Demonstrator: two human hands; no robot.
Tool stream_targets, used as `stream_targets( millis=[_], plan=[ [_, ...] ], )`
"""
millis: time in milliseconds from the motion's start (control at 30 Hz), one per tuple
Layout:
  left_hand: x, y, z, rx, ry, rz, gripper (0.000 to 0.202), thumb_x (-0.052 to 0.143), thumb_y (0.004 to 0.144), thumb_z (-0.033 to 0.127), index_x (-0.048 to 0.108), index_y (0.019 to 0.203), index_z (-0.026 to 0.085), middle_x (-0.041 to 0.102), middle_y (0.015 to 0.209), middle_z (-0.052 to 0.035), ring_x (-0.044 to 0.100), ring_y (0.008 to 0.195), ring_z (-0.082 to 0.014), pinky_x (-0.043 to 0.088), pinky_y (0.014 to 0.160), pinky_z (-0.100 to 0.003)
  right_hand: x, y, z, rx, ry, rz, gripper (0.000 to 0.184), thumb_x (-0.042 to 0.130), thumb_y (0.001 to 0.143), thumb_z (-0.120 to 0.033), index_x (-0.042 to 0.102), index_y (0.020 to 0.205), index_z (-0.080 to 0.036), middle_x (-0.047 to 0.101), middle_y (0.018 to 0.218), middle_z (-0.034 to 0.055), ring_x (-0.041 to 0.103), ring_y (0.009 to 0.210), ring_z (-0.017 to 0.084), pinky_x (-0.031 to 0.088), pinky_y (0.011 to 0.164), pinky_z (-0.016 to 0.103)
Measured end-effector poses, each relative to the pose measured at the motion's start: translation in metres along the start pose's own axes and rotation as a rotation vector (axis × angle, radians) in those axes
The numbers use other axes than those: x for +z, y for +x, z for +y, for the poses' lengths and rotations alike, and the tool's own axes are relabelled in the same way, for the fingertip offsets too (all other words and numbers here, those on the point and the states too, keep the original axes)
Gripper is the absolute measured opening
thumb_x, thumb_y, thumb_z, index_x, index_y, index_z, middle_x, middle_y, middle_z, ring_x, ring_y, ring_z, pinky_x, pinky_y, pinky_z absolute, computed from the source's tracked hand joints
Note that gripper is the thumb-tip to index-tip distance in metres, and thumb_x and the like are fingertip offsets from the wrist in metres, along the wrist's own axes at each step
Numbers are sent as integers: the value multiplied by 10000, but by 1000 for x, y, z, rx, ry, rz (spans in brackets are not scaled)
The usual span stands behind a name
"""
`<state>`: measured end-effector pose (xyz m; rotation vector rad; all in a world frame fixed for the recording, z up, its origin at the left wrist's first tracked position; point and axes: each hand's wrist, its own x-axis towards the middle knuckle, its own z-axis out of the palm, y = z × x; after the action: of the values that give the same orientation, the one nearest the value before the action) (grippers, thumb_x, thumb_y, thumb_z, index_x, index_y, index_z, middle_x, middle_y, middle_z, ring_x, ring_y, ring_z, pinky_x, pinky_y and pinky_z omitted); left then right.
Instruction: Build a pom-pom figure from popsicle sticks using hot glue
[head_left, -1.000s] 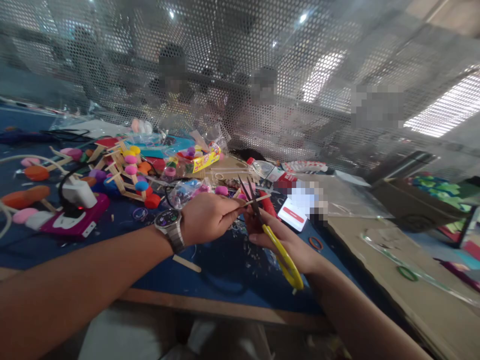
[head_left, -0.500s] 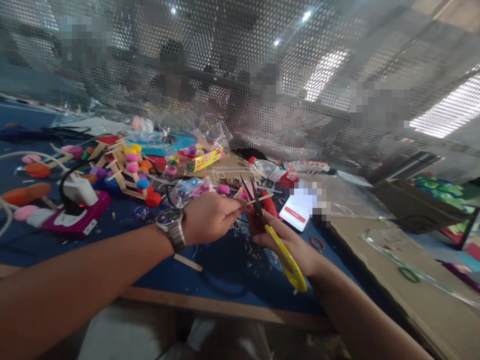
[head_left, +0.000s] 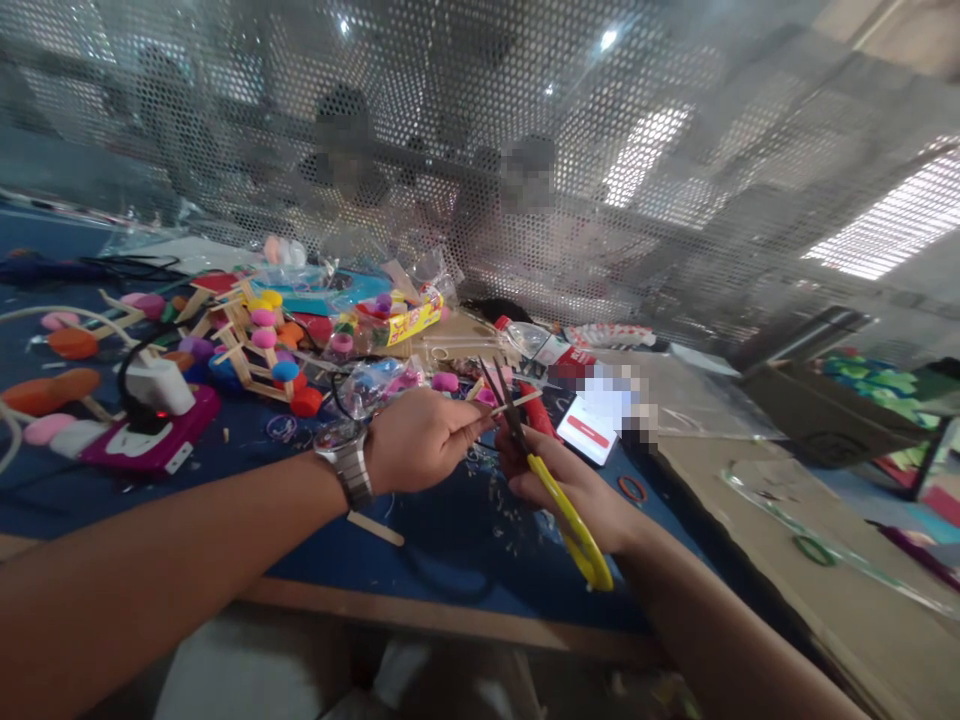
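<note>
Between thumb and fingers, my left hand pinches a thin wooden craft stick that points to the right. My right hand is closed on yellow-handled scissors, whose dark blades point up and away with a narrow gap between them. The stick's free end crosses the blades; whether they touch it I cannot tell. Below my left wrist another craft stick lies on the blue table. The fingertips of my right hand are partly hidden behind the scissors.
Wooden stick pieces with coloured clay crowd the left of the table, beside a purple power strip. A phone, a plastic bottle and a rubber band lie right of my hands. Cardboard covers the right side.
Hardly anything differs. Both hands keep their hold on the stick and the scissors, and the view has shifted slightly.
</note>
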<state>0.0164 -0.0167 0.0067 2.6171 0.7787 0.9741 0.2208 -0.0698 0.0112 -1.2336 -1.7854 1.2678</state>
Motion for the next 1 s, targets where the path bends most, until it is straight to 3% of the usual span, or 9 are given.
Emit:
stream_targets(
  millis=[233,500,667,867,1000],
  plan=[
    [1,0,0,-15,-26,21,386,453,1034,311,752,854,145,758,697,-76,671,612,-172,361,547,-277,1,2,-1,-16,-23,49,207,655,740,-305,544,895,-223,463,772,-22,415,694,164,385,632,307],
    [0,0,0,-36,-107,-9,361,460,1029,317,765,902,173,776,771,-85,717,723,-189,500,657,-277,1,0,2,-26,-32,38,203,640,760,-294,556,931,-221,451,771,-31,400,683,153,380,627,299],
    [-5,2,2,-35,-238,-62,336,453,1031,295,761,971,176,797,871,-64,704,734,-167,490,650,-262,0,1,4,-68,-72,32,236,604,769,-265,574,997,-216,461,773,-25,408,691,157,389,619,293],
    [-7,4,6,-79,-324,-103,358,452,1026,285,732,859,136,704,672,-15,584,590,-123,402,553,-235,-1,-2,0,-52,-144,14,204,552,718,-197,556,921,-216,482,739,-22,408,653,150,388,586,286],
    [-6,3,6,-98,-309,-101,363,448,1027,288,726,845,142,687,643,-4,570,567,-117,389,540,-231,0,-1,1,-28,-90,17,226,559,700,-199,555,926,-210,466,728,-30,392,637,140,378,554,270]
  ],
)
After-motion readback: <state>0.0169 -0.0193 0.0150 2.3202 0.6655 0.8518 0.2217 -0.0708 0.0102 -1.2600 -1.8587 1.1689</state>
